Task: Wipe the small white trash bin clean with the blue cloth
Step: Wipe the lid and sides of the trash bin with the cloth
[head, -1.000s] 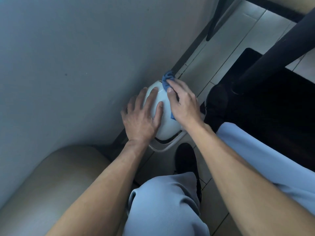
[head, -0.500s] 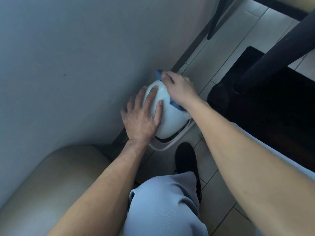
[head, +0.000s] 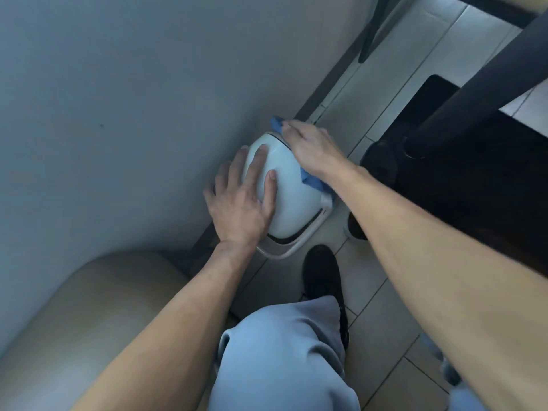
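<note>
The small white trash bin [head: 293, 200] with a domed lid stands on the tiled floor against the wall. My left hand [head: 241, 200] lies flat on the lid's left side, fingers spread. On the bin's far right side my right hand [head: 311, 146] presses the blue cloth [head: 311, 182]. The cloth shows below the wrist and as a small tip beyond the fingertips; the rest is hidden under the hand.
A grey wall [head: 133, 99] rises directly left of the bin. A beige cushioned seat [head: 89, 321] sits at lower left. A dark table leg [head: 474, 93] and black base [head: 474, 188] stand to the right. My black shoe [head: 321, 271] and blue-trousered knee [head: 281, 357] are just below the bin.
My right hand has slid with the cloth from the lid's top toward the bin's far right side. The left hand has stayed flat on the lid.
</note>
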Motion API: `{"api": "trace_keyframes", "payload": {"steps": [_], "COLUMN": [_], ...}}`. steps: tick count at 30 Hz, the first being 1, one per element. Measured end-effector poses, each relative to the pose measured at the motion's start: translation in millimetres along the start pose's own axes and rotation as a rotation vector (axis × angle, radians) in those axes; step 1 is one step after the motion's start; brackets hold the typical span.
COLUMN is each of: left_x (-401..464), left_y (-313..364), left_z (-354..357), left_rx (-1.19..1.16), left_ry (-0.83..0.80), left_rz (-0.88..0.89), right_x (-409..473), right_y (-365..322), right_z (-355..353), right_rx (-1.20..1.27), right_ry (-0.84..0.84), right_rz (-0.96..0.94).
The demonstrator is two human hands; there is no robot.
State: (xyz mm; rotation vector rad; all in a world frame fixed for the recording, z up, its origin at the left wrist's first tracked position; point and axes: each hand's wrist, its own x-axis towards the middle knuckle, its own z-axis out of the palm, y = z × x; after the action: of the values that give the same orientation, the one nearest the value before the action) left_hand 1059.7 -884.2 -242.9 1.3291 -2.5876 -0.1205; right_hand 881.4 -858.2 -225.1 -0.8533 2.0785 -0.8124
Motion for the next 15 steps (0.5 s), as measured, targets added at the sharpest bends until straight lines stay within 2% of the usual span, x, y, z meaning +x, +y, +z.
{"api": "trace_keyframes", "payload": {"steps": [2,5,10,15], "left_x": [0,0,0,-1], "left_y": [0,1,-1,0], "left_z": [0,0,1,0], "left_rx": [-0.001,-0.004,0.005,-0.009], "left_ry": [-0.002,0.006,0.016,0.007], "left_rz": [0.005,0.002,0.106,0.099], "right_x": [16,23,-16,-79], "right_y": [-13,-13,18,54], "right_z": [-1,2,5,25], "right_rx": [-0.017,0.093,0.211,0.308], "right_ry": [-0.058,-0.059,0.143,0.340], "right_rz": [-0.034,-0.017,0.038,0.139]}}
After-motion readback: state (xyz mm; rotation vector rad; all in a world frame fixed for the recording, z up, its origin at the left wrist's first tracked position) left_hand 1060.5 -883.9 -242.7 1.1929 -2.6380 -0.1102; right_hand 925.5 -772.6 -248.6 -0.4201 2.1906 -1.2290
